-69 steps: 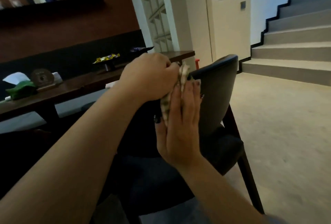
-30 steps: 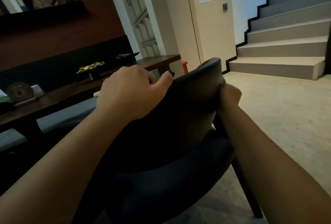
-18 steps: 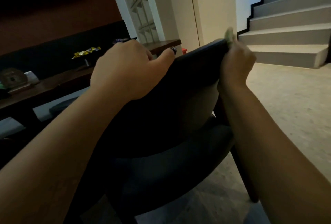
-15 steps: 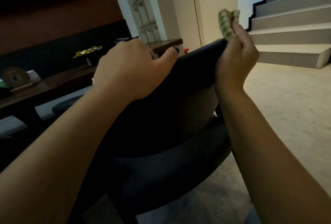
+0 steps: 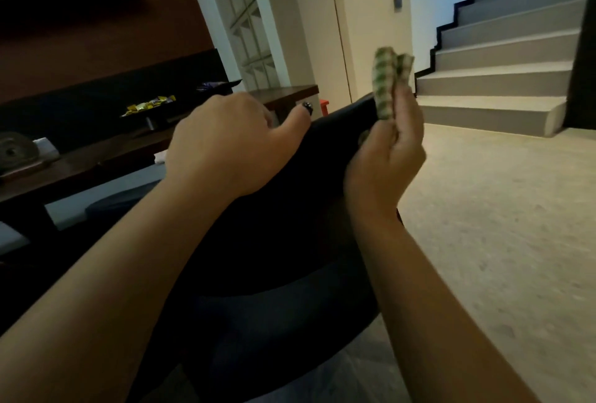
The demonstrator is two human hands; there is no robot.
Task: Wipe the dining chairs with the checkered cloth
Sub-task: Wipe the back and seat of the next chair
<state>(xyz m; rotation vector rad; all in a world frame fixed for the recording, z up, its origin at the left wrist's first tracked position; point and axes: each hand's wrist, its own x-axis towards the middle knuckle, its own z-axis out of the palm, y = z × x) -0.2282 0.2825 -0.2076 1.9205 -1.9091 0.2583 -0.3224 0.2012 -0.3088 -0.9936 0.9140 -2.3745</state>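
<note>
The dark dining chair [image 5: 258,241] fills the foreground, its top rail gripped by the left hand [image 5: 225,147]. The right hand [image 5: 383,160] pinches the folded checkered cloth [image 5: 387,86] above the rail's right end; soft and light, it seems best held bunched.

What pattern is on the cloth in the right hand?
The cloth has green and cream checks, seen in the head view, pinched by the right hand.

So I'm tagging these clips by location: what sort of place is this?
Most likely a home's dining area. A dark dining chair stands by a long wooden table carrying a tray of wrapped sweets, and a staircase rises from the same carpeted room.
</note>
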